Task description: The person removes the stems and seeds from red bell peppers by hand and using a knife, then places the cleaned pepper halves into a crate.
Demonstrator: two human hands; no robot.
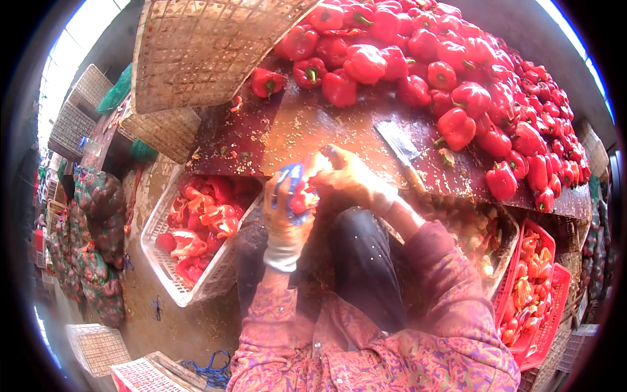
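My left hand (290, 208), in a pale work glove with a blue patch, is closed around a red bell pepper piece (300, 202). The fingers of my right hand (350, 176), also gloved, are bent in against the same piece from the right. Glare washes out the detail between the fingertips. Beyond my right hand, a cleaver (397, 142) with a wooden handle lies on the worktable (313, 128). To the left of my left hand stands a white plastic crate (161, 259) with opened red pepper pieces (208, 210).
Whole red bell peppers (470, 98) are heaped across the table's far and right side. An upended crate (196, 54) stands at the table's left. At right are a bin of pepper scraps (477, 230) and red crates (541, 313). Net sacks (100, 220) and blue cord (213, 370) lie left.
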